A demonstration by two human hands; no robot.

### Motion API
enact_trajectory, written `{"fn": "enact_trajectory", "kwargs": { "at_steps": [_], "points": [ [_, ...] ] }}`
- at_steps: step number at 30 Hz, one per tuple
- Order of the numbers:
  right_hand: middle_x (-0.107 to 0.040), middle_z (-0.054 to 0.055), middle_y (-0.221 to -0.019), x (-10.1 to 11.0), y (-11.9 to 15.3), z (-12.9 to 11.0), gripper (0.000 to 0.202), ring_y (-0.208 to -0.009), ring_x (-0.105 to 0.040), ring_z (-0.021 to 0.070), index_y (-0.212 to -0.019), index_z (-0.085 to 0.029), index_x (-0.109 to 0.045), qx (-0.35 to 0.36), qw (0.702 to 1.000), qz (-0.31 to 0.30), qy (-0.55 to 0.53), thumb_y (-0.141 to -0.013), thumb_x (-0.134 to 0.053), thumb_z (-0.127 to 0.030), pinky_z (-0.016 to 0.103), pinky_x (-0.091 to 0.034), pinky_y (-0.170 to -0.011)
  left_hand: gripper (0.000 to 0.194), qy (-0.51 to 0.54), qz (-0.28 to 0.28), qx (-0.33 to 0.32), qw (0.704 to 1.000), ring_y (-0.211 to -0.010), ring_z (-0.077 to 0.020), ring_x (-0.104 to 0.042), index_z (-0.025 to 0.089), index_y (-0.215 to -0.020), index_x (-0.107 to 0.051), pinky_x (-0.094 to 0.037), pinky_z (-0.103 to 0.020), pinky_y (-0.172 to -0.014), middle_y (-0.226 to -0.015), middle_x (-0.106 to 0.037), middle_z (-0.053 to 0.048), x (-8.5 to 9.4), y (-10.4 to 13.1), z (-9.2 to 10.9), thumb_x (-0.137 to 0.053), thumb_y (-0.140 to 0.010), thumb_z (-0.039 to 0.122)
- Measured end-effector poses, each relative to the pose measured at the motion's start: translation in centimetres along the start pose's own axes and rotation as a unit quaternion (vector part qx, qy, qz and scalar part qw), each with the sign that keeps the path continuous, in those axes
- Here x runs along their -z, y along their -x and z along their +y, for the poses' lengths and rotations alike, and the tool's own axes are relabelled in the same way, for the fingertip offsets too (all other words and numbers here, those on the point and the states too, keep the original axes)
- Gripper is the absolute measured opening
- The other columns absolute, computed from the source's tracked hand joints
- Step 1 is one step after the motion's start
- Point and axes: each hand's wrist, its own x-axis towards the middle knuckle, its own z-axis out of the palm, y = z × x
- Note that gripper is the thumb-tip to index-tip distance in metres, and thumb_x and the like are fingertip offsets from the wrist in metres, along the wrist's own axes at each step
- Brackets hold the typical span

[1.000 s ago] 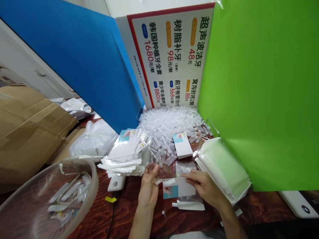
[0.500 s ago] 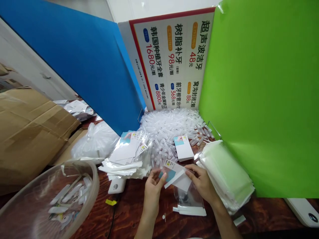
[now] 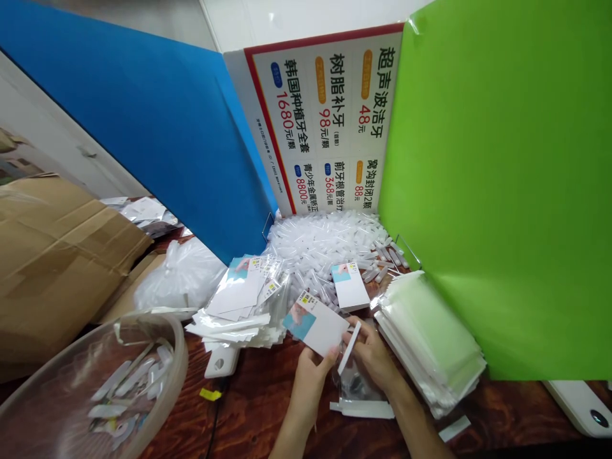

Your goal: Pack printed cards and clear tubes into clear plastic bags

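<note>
My left hand (image 3: 315,370) pinches the lower edge of a white card (image 3: 324,330) with a blue photo corner and a yellow label. Beside it, my right hand (image 3: 368,347) has its fingers closed at the card's right end, by a narrow white strip (image 3: 349,348) that looks like the edge of a clear bag. Under the hands lies another clear bag (image 3: 362,408) with a white bottom strip. Behind them stand a small stack of cards (image 3: 350,287) and a heap of small translucent white tubes (image 3: 325,242).
Filled bags (image 3: 234,325) are piled to the left, and flat clear bags (image 3: 430,344) to the right. A plastic tub (image 3: 179,363) and a cardboard box (image 3: 62,255) occupy the left side. Blue (image 3: 143,121) and green (image 3: 502,178) panels flank a printed board (image 3: 351,38).
The card has turned and shifted left, showing its photo more fully. My left hand has moved right and lower along it. The white strip now stands steeper near my right hand.
</note>
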Motion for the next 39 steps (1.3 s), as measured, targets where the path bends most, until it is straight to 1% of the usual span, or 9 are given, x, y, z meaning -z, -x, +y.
{"fn": "enact_trajectory", "kwargs": {
  "at_steps": [6, 12, 17, 21, 26, 31, 33, 36, 39],
  "points": [
    [-0.074, 0.01, -0.089, -0.4, 0.5, -1.0, 0.02, -0.062, -0.065, 0.0223, -0.098, -0.035, -0.075, -0.004, 0.996, -0.064, 0.054, -0.078, -0.075, -0.038, 0.039, -0.051, -0.055, 0.057, -0.024, -0.049, 0.024, 0.998, -0.089, -0.0301, -0.071, 0.011, -0.097, -0.074, -0.053, -0.04, -0.086, -0.092, -0.078, -0.014, 1.3, 0.6, 1.5, -0.082, -0.066, 0.058],
    [-0.075, 0.009, -0.083, -1.0, 0.5, -0.2, 0.017, -0.07, -0.068, 0.0249, -0.093, -0.031, -0.075, 0.036, 0.997, -0.033, 0.059, -0.08, -0.074, -0.042, 0.037, -0.053, -0.06, 0.054, -0.051, -0.08, -0.011, 0.995, -0.094, -0.0291, -0.068, 0.011, -0.102, -0.074, -0.051, -0.039, -0.088, -0.102, -0.076, -0.016, 1.1, 0.7, 1.4, -0.079, -0.072, 0.055],
    [-0.071, 0.003, -0.076, -1.6, -0.2, 1.3, 0.024, -0.062, -0.062, 0.0179, -0.092, -0.021, -0.073, 0.09, 0.995, 0.014, 0.035, -0.082, -0.071, -0.043, 0.03, -0.051, -0.059, 0.053, -0.113, -0.124, -0.044, 0.985, -0.08, -0.0233, -0.064, 0.015, -0.105, -0.072, -0.051, -0.032, -0.072, -0.091, -0.073, -0.009, 0.9, 0.6, 2.5, -0.071, -0.077, 0.06],
    [-0.07, 0.002, -0.076, -1.6, -1.5, -0.4, 0.018, -0.068, -0.061, 0.0165, -0.084, -0.019, -0.072, 0.149, 0.976, 0.038, 0.156, -0.087, -0.067, -0.036, 0.027, -0.048, -0.063, 0.051, -0.227, -0.046, -0.126, 0.965, -0.081, -0.024, -0.063, 0.019, -0.087, -0.07, -0.05, -0.033, -0.076, -0.083, -0.071, -0.006, 2.7, 0.8, 6.4, -0.057, -0.083, 0.068],
    [-0.071, 0.007, -0.089, 0.3, -4.1, -3.8, 0.016, -0.086, -0.063, 0.0221, -0.093, -0.018, -0.07, 0.271, 0.864, 0.113, 0.408, -0.094, -0.054, -0.021, 0.032, -0.047, -0.078, 0.049, -0.378, 0.142, -0.204, 0.892, -0.076, -0.0228, -0.059, 0.023, -0.074, -0.062, -0.046, -0.031, -0.073, -0.073, -0.065, -0.002, 8.6, 1.1, 13.6, -0.049, -0.084, 0.069],
    [-0.069, 0.011, -0.095, 1.9, -6.3, -4.6, 0.02, -0.093, -0.059, 0.0267, -0.097, -0.016, -0.07, 0.228, 0.74, 0.177, 0.607, -0.096, -0.05, -0.017, 0.037, -0.043, -0.086, 0.043, -0.433, 0.186, -0.202, 0.858, -0.066, -0.0207, -0.056, 0.024, -0.064, -0.052, -0.045, -0.029, -0.064, -0.063, -0.06, 0.0, 13.2, -0.1, 17.3, -0.043, -0.084, 0.061],
    [-0.068, 0.016, -0.101, 2.0, -6.7, -4.5, 0.022, -0.098, -0.057, 0.0312, -0.103, -0.012, -0.07, 0.186, 0.709, 0.212, 0.647, -0.096, -0.052, -0.021, 0.042, -0.041, -0.088, 0.042, -0.528, 0.188, -0.161, 0.813, -0.071, -0.0241, -0.061, 0.023, -0.067, -0.058, -0.045, -0.03, -0.066, -0.067, -0.065, -0.004, 13.9, -0.9, 18.0, -0.043, -0.083, 0.059],
    [-0.064, 0.025, -0.111, 1.6, -6.8, -4.1, 0.038, -0.107, -0.053, 0.0396, -0.108, -0.005, -0.07, 0.1, 0.669, 0.266, 0.687, -0.097, -0.053, -0.036, 0.047, -0.039, -0.087, 0.046, -0.671, 0.218, -0.08, 0.704, -0.078, -0.0318, -0.065, 0.022, -0.076, -0.066, -0.044, -0.035, -0.067, -0.073, -0.07, -0.011, 14.0, -1.5, 18.4, -0.043, -0.084, 0.061],
    [-0.061, 0.03, -0.119, 1.3, -6.8, -3.6, 0.047, -0.115, -0.05, 0.0431, -0.108, -0.002, -0.071, 0.043, 0.656, 0.267, 0.704, -0.096, -0.053, -0.044, 0.048, -0.037, -0.088, 0.053, -0.726, 0.279, -0.053, 0.627, -0.071, -0.0338, -0.066, 0.02, -0.092, -0.069, -0.042, -0.036, -0.062, -0.075, -0.071, -0.015, 13.5, -1.2, 18.3, -0.041, -0.087, 0.064]
  ]
}}
